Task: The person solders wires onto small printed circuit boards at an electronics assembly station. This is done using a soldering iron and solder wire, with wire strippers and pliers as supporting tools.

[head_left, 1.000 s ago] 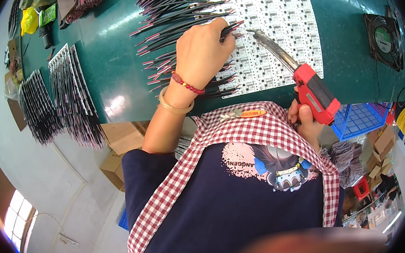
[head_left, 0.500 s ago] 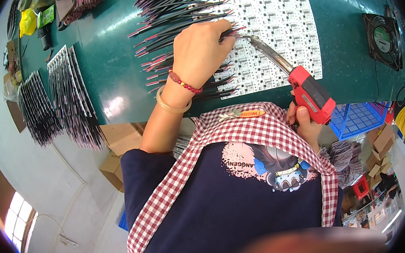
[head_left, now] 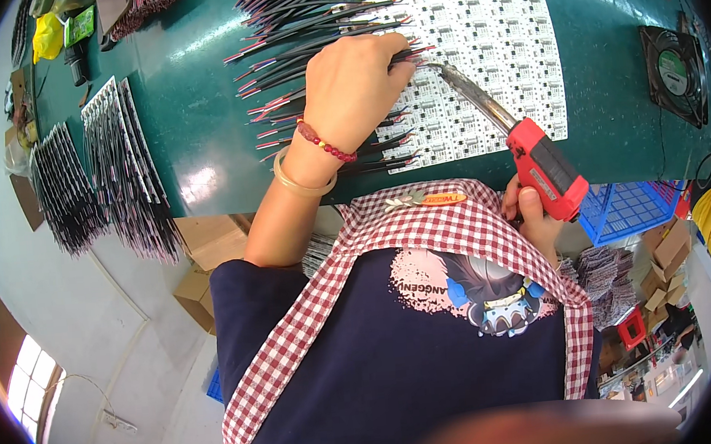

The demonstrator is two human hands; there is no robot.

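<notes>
My left hand [head_left: 357, 78] reaches over the edge of a white sheet of circuit boards [head_left: 494, 66], thumb and forefinger pinched on a thin black cable [head_left: 408, 55] whose bare-ended red and pale wires stick out over the boards. My right hand [head_left: 534, 211] is closed round the grip of a red and black soldering gun [head_left: 547, 170]. The gun's metal tube slants up to the left, and its tip lies close by the wire ends at my left fingertips. Whether the tip touches a wire or the board I cannot tell.
Many black cables [head_left: 276, 39] lie in rows along the sheet's left side. Finished-looking bundles of wired boards [head_left: 122, 149] hang over the green table's [head_left: 212, 133] left front edge. A black fan [head_left: 674, 74] stands at right; a blue crate [head_left: 629, 211] sits below the edge.
</notes>
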